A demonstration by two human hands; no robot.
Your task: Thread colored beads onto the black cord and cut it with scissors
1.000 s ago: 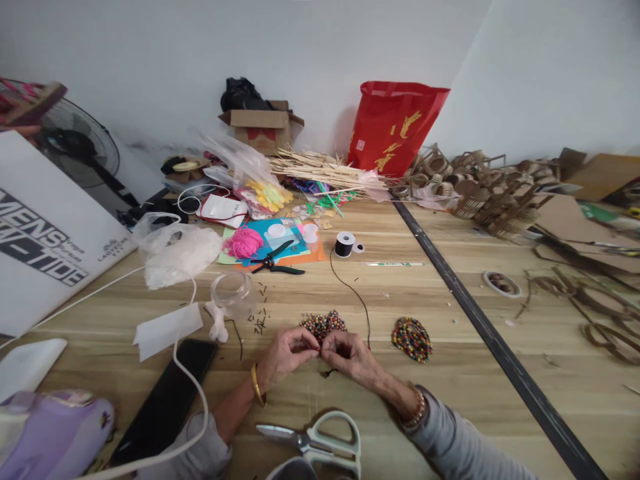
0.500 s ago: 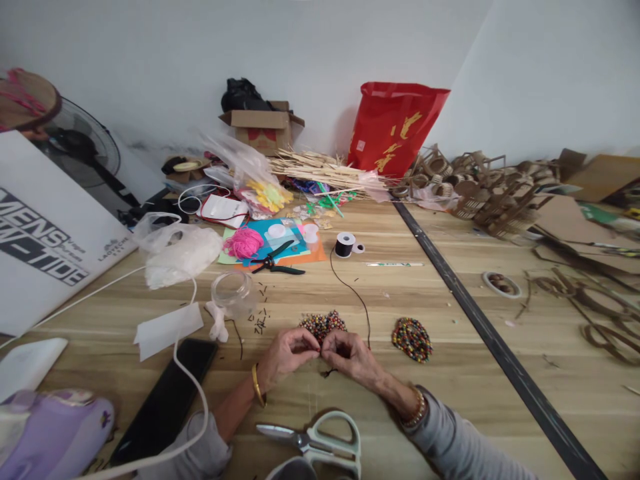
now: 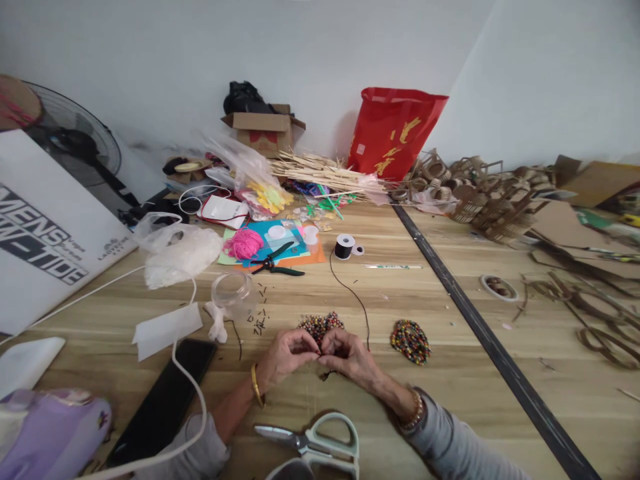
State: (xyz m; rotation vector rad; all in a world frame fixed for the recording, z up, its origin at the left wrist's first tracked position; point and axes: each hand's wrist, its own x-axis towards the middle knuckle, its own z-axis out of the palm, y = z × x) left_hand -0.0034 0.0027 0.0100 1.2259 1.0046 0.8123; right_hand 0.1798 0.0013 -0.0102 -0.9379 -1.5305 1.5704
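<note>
My left hand and my right hand meet tip to tip, thumb and forefinger of each pinched closed. Between them is a tiny dark, reddish bit, too small to name. Just beyond the fingers lies a bunch of multicoloured beads, partly covered by the hands. A black cord runs from its spool down to my right hand, where it passes out of sight. Below the fingertips shows a short dark tangled end. A coiled string of beads rests to the right of my right hand.
Scissors lie near the front edge, between my forearms. A black phone and a white cable are on the left. Beyond are black-handled pliers, pink yarn, a clear jar and a small dish.
The camera view has shifted slightly. My hands keep their pinch in almost the same place, with the right fingertips a little closer to the left.
</note>
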